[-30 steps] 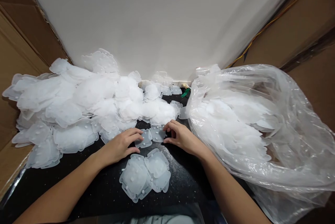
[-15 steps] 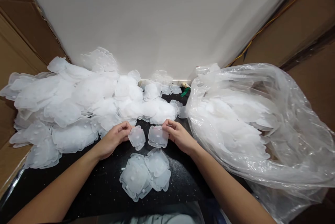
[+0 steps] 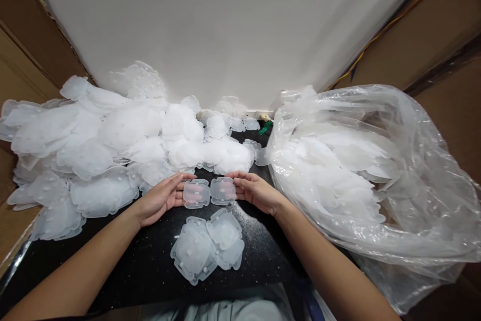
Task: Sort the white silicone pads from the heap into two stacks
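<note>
My left hand [image 3: 162, 198] holds a small translucent white plastic piece [image 3: 196, 193] by its left edge, fingers curled round it. My right hand [image 3: 254, 191] holds a second, matching piece [image 3: 223, 191] by its right edge. The two pieces are side by side, almost touching, just above the black table [image 3: 143, 266]. Below them a small stack of the same pieces [image 3: 206, 248] lies flat on the table.
A big heap of the same plastic pieces [image 3: 101, 145] covers the table's left and back. A clear plastic bag [image 3: 361, 176] full of them fills the right side. A white wall stands behind, brown cardboard at both sides, and a small green thing [image 3: 265, 127] lies at the back.
Both hands lifted one piece each off the table, turned them flat-on, and brought them level side by side. The view tilted down slightly.
</note>
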The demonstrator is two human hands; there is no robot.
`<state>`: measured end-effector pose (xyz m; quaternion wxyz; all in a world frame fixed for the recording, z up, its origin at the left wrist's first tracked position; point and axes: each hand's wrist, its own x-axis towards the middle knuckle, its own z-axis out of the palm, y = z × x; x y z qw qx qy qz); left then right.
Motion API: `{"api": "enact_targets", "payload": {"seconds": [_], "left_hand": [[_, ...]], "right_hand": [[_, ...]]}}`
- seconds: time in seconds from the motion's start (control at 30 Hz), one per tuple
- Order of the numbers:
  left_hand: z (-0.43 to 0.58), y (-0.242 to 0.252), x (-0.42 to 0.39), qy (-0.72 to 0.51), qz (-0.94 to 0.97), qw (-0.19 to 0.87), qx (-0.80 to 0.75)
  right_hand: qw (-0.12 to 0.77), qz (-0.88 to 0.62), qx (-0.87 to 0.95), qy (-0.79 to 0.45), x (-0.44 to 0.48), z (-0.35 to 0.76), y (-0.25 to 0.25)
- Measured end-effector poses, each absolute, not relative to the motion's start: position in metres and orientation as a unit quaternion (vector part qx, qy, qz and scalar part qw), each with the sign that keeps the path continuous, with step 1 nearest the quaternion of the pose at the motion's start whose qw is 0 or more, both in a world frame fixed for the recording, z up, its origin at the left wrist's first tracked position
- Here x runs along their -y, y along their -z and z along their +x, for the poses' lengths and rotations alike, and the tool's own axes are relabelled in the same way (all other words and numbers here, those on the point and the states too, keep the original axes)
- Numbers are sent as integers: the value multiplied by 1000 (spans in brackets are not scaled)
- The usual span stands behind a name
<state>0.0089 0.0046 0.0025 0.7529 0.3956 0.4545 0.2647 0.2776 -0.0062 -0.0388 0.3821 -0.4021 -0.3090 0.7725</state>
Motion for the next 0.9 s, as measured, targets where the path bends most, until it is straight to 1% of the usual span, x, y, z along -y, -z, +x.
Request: {"api": "enact_targets", "payload": {"seconds": [0.9], "left_hand": [[5,1,-5,-253,400,763,-440]], "right_hand": [[378,-399,326,-769,9,279,35]]}}
